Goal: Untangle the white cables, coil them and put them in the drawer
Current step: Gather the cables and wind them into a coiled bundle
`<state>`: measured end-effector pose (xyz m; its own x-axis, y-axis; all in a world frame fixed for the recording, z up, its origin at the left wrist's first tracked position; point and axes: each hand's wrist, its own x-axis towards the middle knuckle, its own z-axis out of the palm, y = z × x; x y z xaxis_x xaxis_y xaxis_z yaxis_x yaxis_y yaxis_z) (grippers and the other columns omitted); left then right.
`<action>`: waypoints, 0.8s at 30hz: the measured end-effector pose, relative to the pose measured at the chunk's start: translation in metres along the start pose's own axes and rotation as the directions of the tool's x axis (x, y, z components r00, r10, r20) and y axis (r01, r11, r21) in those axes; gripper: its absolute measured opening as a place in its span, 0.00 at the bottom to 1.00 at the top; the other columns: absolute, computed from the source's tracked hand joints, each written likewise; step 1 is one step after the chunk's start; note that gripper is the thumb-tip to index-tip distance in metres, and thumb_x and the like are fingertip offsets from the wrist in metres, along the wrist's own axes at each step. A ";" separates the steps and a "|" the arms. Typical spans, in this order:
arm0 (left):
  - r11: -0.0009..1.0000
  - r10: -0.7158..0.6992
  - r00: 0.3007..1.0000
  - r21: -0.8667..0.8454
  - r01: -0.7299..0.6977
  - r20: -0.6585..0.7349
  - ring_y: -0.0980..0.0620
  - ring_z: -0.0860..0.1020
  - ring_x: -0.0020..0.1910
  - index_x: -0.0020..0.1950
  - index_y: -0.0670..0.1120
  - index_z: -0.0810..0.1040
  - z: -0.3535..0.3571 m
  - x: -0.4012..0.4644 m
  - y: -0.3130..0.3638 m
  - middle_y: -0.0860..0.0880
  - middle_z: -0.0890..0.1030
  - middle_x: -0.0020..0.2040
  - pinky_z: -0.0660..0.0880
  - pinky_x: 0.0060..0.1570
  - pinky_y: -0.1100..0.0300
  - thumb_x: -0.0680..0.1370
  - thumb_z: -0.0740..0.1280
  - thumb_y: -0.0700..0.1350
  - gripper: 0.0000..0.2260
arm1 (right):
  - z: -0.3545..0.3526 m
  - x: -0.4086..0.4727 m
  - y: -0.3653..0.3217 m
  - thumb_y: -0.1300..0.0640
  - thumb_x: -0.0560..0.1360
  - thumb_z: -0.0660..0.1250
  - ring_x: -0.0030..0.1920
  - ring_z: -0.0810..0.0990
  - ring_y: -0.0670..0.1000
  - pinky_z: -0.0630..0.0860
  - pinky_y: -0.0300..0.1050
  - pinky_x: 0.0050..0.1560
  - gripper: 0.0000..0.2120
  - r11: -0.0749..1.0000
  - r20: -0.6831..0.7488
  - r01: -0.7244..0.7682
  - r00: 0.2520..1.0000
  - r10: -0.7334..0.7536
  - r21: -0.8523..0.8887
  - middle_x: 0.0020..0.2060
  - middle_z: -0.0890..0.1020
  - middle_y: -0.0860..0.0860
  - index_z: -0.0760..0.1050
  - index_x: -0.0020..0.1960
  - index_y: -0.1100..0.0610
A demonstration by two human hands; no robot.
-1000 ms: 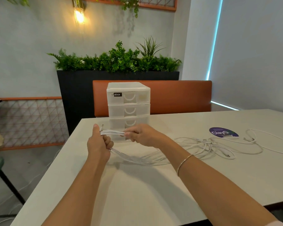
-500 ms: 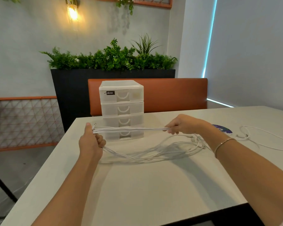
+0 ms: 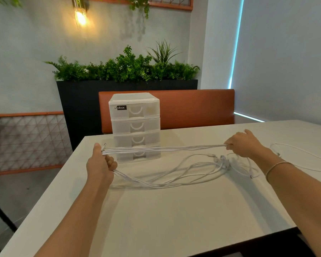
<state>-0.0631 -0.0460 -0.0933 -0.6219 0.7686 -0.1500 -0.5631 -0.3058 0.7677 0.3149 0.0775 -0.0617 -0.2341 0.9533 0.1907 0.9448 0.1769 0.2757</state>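
A bundle of white cables (image 3: 165,148) stretches taut above the white table (image 3: 174,216) between my two hands. My left hand (image 3: 100,164) grips one end of the bundle in a fist, a metal plug tip poking up beside the thumb. My right hand (image 3: 244,143) pinches the strands at the far right. Slack loops (image 3: 174,179) of the same cables hang from my left fist and lie on the table, ending in a tangle of plugs (image 3: 223,161) under my right hand. A white drawer unit (image 3: 134,127) stands behind the cables, all its drawers closed.
Another loose white cable (image 3: 304,156) curves across the table at the far right. An orange bench back (image 3: 193,106) and a black planter with green plants (image 3: 126,71) stand behind the table. The table's left edge drops to the floor.
My right hand has slid rightwards along the cables, away from my left hand, drawing the strands out long and taut. My left hand has kept its grip in about the same place.
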 end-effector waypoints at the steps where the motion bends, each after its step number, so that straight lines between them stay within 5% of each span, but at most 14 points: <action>1: 1.000 0.003 1.000 0.004 -0.003 0.001 0.57 0.57 0.16 0.32 0.47 0.61 0.000 0.000 0.000 0.54 0.59 0.17 0.54 0.18 0.69 0.81 0.59 0.52 0.19 | 0.000 -0.001 0.001 0.55 0.80 0.57 0.62 0.71 0.49 0.55 0.53 0.70 0.14 0.998 -0.034 -0.017 0.999 0.015 -0.067 0.57 0.79 0.46 0.75 0.62 0.46; 5: 1.000 -0.006 1.000 0.010 0.006 -0.003 0.57 0.57 0.16 0.32 0.47 0.62 0.001 0.000 0.000 0.54 0.59 0.17 0.55 0.18 0.68 0.81 0.59 0.52 0.19 | -0.003 -0.004 0.006 0.55 0.78 0.60 0.59 0.73 0.50 0.66 0.46 0.58 0.14 0.964 -0.187 -0.145 0.977 0.104 -0.222 0.55 0.80 0.47 0.76 0.61 0.47; 10: 1.000 -0.010 0.999 -0.002 0.010 0.033 0.57 0.56 0.16 0.32 0.47 0.61 0.004 -0.005 -0.003 0.54 0.59 0.18 0.53 0.18 0.68 0.81 0.59 0.52 0.19 | -0.008 -0.002 0.003 0.63 0.73 0.66 0.53 0.79 0.59 0.75 0.49 0.50 0.13 0.968 -0.225 -0.252 0.942 0.250 0.022 0.54 0.78 0.58 0.78 0.57 0.62; 15: 1.000 -0.017 0.998 -0.001 0.017 0.061 0.57 0.56 0.16 0.32 0.47 0.59 0.002 -0.006 -0.005 0.53 0.58 0.17 0.53 0.18 0.67 0.81 0.58 0.52 0.20 | 0.001 -0.006 -0.020 0.62 0.79 0.59 0.58 0.78 0.54 0.73 0.42 0.56 0.13 0.973 0.112 -0.227 0.967 0.230 -0.038 0.58 0.78 0.56 0.75 0.61 0.62; 19: 0.996 -0.001 0.995 0.091 -0.008 0.099 0.57 0.56 0.16 0.32 0.47 0.59 0.004 -0.014 -0.001 0.53 0.58 0.17 0.54 0.19 0.67 0.81 0.57 0.52 0.20 | -0.011 -0.014 -0.046 0.61 0.78 0.59 0.65 0.73 0.56 0.70 0.45 0.63 0.19 0.994 0.316 -0.110 0.943 0.100 0.013 0.66 0.73 0.58 0.66 0.69 0.62; 22: 0.962 0.075 0.981 0.246 -0.118 0.177 0.56 0.59 0.17 0.31 0.46 0.64 0.018 -0.027 0.005 0.53 0.61 0.17 0.57 0.21 0.64 0.81 0.56 0.53 0.20 | -0.055 -0.019 -0.085 0.60 0.78 0.59 0.69 0.67 0.56 0.65 0.48 0.68 0.23 0.924 0.072 -0.010 0.997 -0.019 0.382 0.70 0.68 0.56 0.62 0.73 0.58; 24: 0.905 0.134 0.961 0.365 -0.217 0.241 0.55 0.62 0.20 0.32 0.46 0.68 0.032 -0.040 0.007 0.54 0.65 0.18 0.61 0.24 0.62 0.81 0.56 0.54 0.20 | -0.100 -0.032 -0.126 0.53 0.80 0.58 0.69 0.67 0.53 0.63 0.46 0.67 0.21 0.764 -0.153 0.192 0.981 -0.124 0.615 0.69 0.69 0.52 0.65 0.72 0.56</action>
<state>-0.0251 -0.0607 -0.0621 -0.5420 0.8333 0.1085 -0.1764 -0.2391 0.9548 0.1804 0.0001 -0.0082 -0.3813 0.8755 0.2968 0.8183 0.4690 -0.3324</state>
